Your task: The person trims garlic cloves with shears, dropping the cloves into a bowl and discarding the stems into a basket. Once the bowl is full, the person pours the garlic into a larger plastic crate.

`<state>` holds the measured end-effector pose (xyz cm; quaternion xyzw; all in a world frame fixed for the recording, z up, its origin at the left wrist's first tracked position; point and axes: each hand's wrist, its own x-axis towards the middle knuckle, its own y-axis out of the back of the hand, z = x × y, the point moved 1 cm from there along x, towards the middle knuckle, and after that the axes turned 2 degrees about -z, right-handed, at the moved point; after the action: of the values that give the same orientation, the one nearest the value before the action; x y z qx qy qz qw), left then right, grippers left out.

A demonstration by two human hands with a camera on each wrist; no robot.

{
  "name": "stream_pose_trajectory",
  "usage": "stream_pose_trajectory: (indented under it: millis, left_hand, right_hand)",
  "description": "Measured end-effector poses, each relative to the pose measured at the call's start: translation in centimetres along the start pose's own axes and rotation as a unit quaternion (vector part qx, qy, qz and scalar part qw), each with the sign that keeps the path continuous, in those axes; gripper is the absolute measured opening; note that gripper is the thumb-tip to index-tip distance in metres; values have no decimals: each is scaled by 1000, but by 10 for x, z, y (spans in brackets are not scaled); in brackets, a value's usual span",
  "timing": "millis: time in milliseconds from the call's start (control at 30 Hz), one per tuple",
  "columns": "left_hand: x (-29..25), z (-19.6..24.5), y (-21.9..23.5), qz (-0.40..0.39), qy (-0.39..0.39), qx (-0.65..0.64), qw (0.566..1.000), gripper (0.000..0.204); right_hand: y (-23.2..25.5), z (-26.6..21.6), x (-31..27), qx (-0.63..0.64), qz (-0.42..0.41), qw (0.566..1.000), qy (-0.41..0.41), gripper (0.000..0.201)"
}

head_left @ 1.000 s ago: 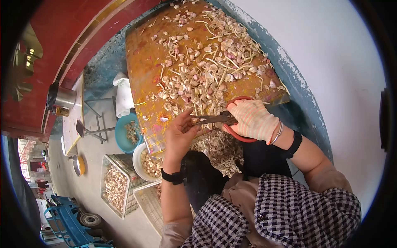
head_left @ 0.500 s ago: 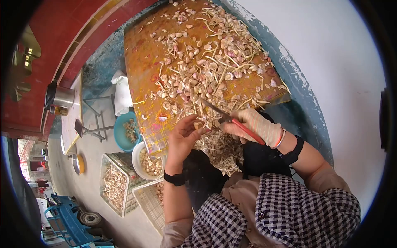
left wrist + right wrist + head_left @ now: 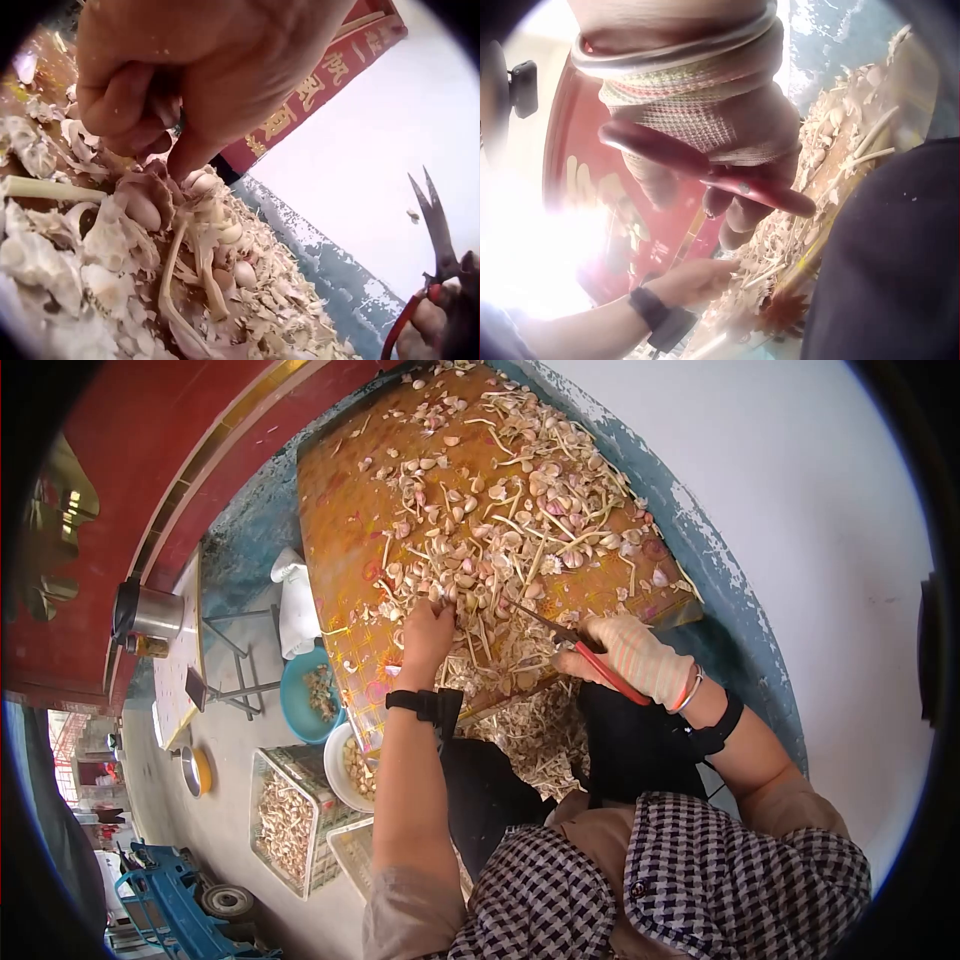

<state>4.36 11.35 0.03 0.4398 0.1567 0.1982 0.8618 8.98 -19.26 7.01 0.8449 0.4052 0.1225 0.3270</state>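
Note:
My bare left hand (image 3: 428, 635) reaches down into the heap of garlic (image 3: 490, 565) on the patterned tabletop. In the left wrist view its bent fingers pinch at a purplish, papery piece of garlic (image 3: 142, 206), with dry stems and loose skins around it. The fingers partly hide that piece. My right hand (image 3: 640, 660), in a striped knit glove, grips red-handled scissors (image 3: 608, 674) over the table's near edge. Their dark blades point toward the heap and stand slightly apart, with nothing between them in the left wrist view.
Dry skins lie heaped below the table's near edge (image 3: 535, 735). To the left stand a teal basin (image 3: 290, 695), a white bowl (image 3: 337, 765) and a plastic crate (image 3: 320, 830) of garlic pieces. A low wall (image 3: 700, 525) borders the table on the right.
My left hand has moved forward and left, from beside the scissors to the garlic heap. The scissors swung from pointing left to pointing forward-left, as the right hand drew slightly back to the right.

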Motion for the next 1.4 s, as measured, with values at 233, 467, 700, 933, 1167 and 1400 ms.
stream_pose_trajectory:
  millis: [233,467,700,933,1167,1400]
  left_hand:
    - [-25,7,11,-53,-45,-73,995,29]
    - [-67,4,30,-23,29,-262,964,27]
    - [-117,-1,46,70,-25,-318,945,22]
    - [-129,3,49,-25,72,-594,801,15]
    - [-117,-19,30,-63,223,-761,606,30]
    - [-128,13,20,-138,79,-700,696,29]
  right_hand:
    - [-3,-17,101,-105,17,991,76,37]
    - [-37,-69,180,-230,-69,970,-42,35]
    - [-78,-65,184,-291,-49,955,39,26]
    - [-78,-70,171,-244,-33,969,31,25]
    - [-66,-73,127,-161,89,955,233,23]
    - [-62,-76,57,-259,70,856,442,18]
